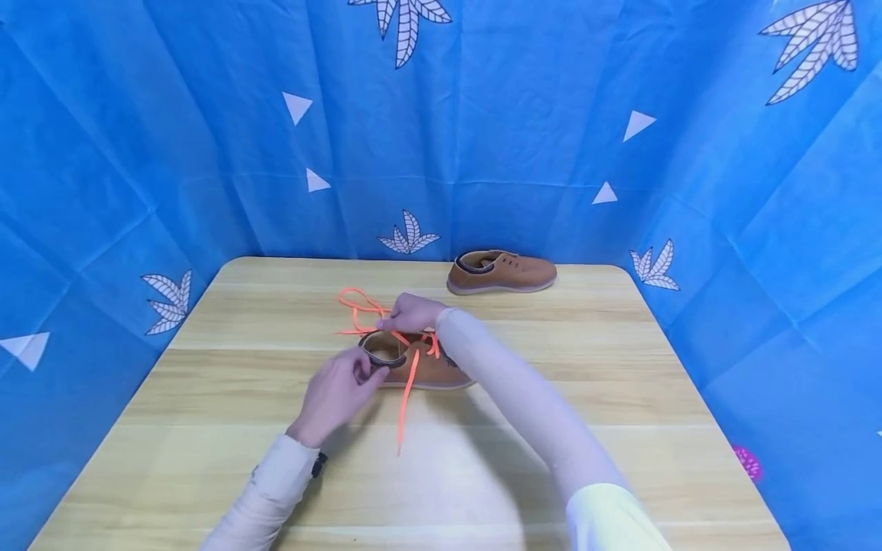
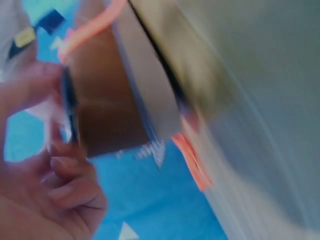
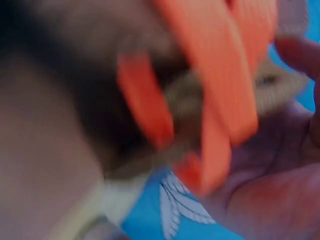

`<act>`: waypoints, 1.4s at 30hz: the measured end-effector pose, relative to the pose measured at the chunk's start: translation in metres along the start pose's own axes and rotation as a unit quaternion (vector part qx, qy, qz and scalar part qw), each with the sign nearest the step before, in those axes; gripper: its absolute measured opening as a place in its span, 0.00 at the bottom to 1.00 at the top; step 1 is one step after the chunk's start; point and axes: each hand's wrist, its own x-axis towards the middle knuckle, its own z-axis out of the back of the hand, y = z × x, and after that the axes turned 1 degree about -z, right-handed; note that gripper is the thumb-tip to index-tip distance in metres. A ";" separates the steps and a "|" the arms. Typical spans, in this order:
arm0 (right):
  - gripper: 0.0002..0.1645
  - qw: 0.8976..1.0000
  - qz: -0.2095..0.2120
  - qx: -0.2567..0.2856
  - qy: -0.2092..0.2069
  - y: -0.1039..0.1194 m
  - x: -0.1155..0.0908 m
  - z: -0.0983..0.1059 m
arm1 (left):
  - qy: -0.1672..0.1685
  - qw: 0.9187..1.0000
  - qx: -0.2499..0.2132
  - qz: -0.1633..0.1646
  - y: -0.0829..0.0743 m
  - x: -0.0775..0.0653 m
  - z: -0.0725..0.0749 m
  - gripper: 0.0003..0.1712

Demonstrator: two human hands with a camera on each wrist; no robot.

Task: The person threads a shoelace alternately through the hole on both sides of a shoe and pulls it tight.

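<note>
A brown low-cut shoe (image 1: 430, 373) with a dark padded collar lies lengthwise on the table, its opening to the left. Bright orange shoelace (image 1: 407, 394) runs through its front, one end hanging over the near side. My left hand (image 1: 338, 394) pinches the near rim of the collar at the heel. Reaching across the shoe, my right hand (image 1: 413, 312) has its fingers curled at the far rim, close to the lace. Brown heel leather (image 2: 105, 95) fills much of the left wrist view. In the right wrist view, blurred lace (image 3: 215, 75) crosses before the palm.
A second brown shoe (image 1: 506, 274), without lace, stands at the table's back edge. More orange lace (image 1: 354, 306) lies looped beyond the first shoe. Blue patterned cloth (image 1: 524, 115) hangs round the back and sides of the wooden table (image 1: 227, 383).
</note>
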 end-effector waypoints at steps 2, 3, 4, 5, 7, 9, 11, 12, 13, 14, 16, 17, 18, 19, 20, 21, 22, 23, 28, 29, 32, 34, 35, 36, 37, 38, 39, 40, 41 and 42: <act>0.26 0.999 -0.009 0.031 -0.005 0.001 0.005 -0.001 | -0.047 0.998 0.009 -0.026 0.004 0.005 0.002 0.19; 0.22 0.999 -0.011 0.046 -0.011 0.002 0.006 -0.001 | -0.056 0.998 0.009 -0.038 0.006 0.008 0.002 0.22; 0.18 0.998 -0.011 0.066 -0.018 0.002 0.006 0.000 | -0.056 0.997 0.007 -0.050 0.008 0.010 0.002 0.26; 0.13 0.996 -0.009 0.088 -0.024 0.002 0.006 0.000 | -0.048 0.997 0.001 -0.059 0.010 0.013 0.002 0.29; 0.12 0.991 -0.004 0.134 -0.026 0.003 0.005 0.002 | -0.017 0.997 -0.016 -0.069 0.012 0.018 0.001 0.34; 0.15 0.983 0.002 0.184 -0.023 0.005 0.003 0.003 | 0.017 0.997 -0.031 -0.070 0.015 0.023 0.001 0.36; 0.17 0.972 0.011 0.233 -0.021 0.009 0.002 0.003 | 0.045 0.996 -0.042 -0.063 0.017 0.027 0.001 0.35; 0.18 0.966 0.015 0.256 -0.018 0.012 0.002 0.003 | 0.055 0.996 -0.046 -0.059 0.019 0.029 0.001 0.35; 0.18 0.961 0.022 0.274 -0.017 0.013 0.001 0.003 | 0.061 0.995 -0.050 -0.055 0.020 0.031 0.001 0.35; 0.18 0.957 0.029 0.287 -0.016 0.015 0.000 0.004 | 0.065 0.995 -0.053 -0.052 0.021 0.032 0.001 0.36; 0.17 0.952 0.043 0.302 -0.014 0.018 -0.001 0.005 | 0.068 0.995 -0.058 -0.046 0.022 0.035 0.002 0.37; 0.16 0.950 0.047 0.308 -0.014 0.020 -0.002 0.005 | 0.067 0.995 -0.058 -0.048 0.023 0.036 0.002 0.38; 0.16 0.948 0.052 0.314 -0.014 0.021 -0.002 0.006 | 0.066 0.995 -0.059 -0.051 0.024 0.037 0.002 0.38; 0.15 0.945 0.056 0.320 -0.015 0.023 -0.003 0.007 | 0.064 0.995 -0.060 -0.055 0.025 0.037 0.002 0.37; 0.16 0.942 0.061 0.329 -0.017 0.023 -0.004 0.008 | 0.061 0.995 -0.060 -0.060 0.025 0.038 0.001 0.36; 0.16 0.940 0.064 0.335 -0.018 0.024 -0.004 0.009 | 0.058 0.994 -0.060 -0.064 0.026 0.038 0.001 0.35; 0.15 0.937 0.066 0.343 -0.021 0.025 -0.005 0.010 | 0.055 0.994 -0.060 -0.067 0.026 0.039 0.000 0.34; 0.15 0.933 0.068 0.352 -0.022 0.025 -0.006 0.011 | 0.053 0.994 -0.060 -0.070 0.027 0.039 0.000 0.34; 0.11 0.913 0.072 0.401 -0.008 0.027 -0.007 0.012 | 0.056 0.995 -0.056 -0.067 0.027 0.038 -0.001 0.34; 0.11 0.909 0.074 0.411 -0.007 0.028 -0.007 0.012 | 0.059 0.995 -0.052 -0.066 0.027 0.038 0.000 0.34; 0.11 0.898 0.082 0.431 -0.025 0.036 -0.012 0.017 | 0.074 0.994 -0.039 -0.068 0.026 0.037 0.001 0.37; 0.12 0.890 0.092 0.443 -0.052 0.043 -0.019 0.023 | 0.089 0.993 -0.030 -0.071 0.025 0.037 0.003 0.38; 0.13 0.887 0.099 0.447 -0.067 0.046 -0.023 0.027 | 0.096 0.992 -0.027 -0.073 0.024 0.038 0.005 0.38; 0.14 0.884 0.105 0.447 -0.083 0.050 -0.028 0.031 | 0.101 0.992 -0.023 -0.078 0.024 0.040 0.007 0.37; 0.14 0.881 0.112 0.449 -0.098 0.052 -0.032 0.035 | 0.102 0.991 -0.019 -0.085 0.023 0.042 0.010 0.36; 0.14 0.879 0.119 0.448 -0.112 0.054 -0.036 0.039 | 0.101 0.990 -0.021 -0.093 0.023 0.046 0.012 0.33; 0.15 0.879 0.124 0.443 -0.126 0.055 -0.040 0.043 | 0.097 0.990 -0.026 -0.099 0.021 0.051 0.013 0.30; 0.15 0.878 0.128 0.440 -0.138 0.055 -0.044 0.046 | 0.091 0.990 -0.031 -0.107 0.019 0.056 0.014 0.27; 0.15 0.878 0.130 0.437 -0.149 0.053 -0.049 0.049 | 0.086 0.989 -0.032 -0.115 0.017 0.062 0.014 0.24; 0.15 0.878 0.129 0.432 -0.159 0.051 -0.053 0.051 | 0.082 0.988 -0.034 -0.124 0.014 0.069 0.013 0.21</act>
